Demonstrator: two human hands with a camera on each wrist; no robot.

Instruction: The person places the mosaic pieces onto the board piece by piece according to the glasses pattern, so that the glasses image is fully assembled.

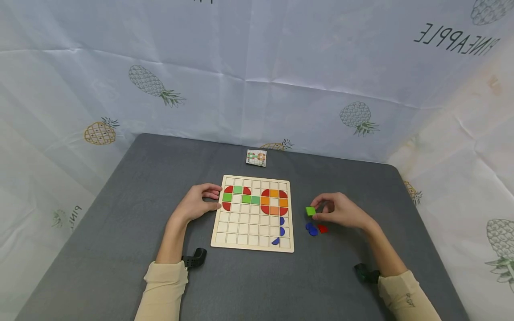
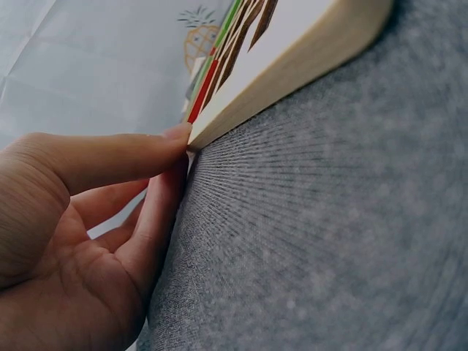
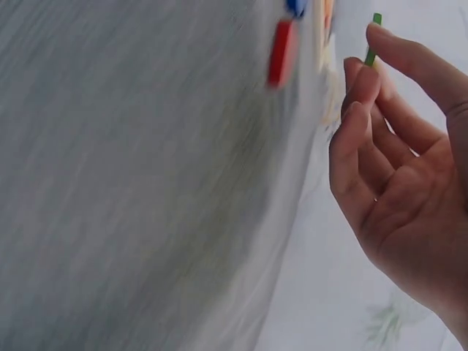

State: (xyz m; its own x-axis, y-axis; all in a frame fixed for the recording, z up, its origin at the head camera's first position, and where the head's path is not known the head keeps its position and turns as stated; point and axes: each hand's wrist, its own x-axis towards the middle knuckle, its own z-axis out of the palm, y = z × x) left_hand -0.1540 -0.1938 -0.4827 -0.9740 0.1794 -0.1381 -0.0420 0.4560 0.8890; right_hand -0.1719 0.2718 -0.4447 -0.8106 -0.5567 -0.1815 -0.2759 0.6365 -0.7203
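A wooden grid board (image 1: 238, 228) lies on the grey table, with red, green and orange pieces set in its upper rows. Three blue half-round pieces (image 1: 282, 232) are at its lower right. My left hand (image 1: 194, 203) rests at the board's left edge; in the left wrist view its thumb tip (image 2: 177, 133) touches the board's corner. To the right of the board, my right hand (image 1: 340, 211) pinches a light green square tile (image 1: 310, 211) between thumb and fingers. The tile (image 3: 376, 20) appears edge-on in the right wrist view.
Below the right hand lie some blue pieces (image 1: 312, 231) and a red piece (image 1: 323, 228). A small pattern card (image 1: 256, 158) sits beyond the board near the table's back edge. A pineapple-print cloth (image 1: 225, 98) hangs behind the table (image 1: 168, 160).
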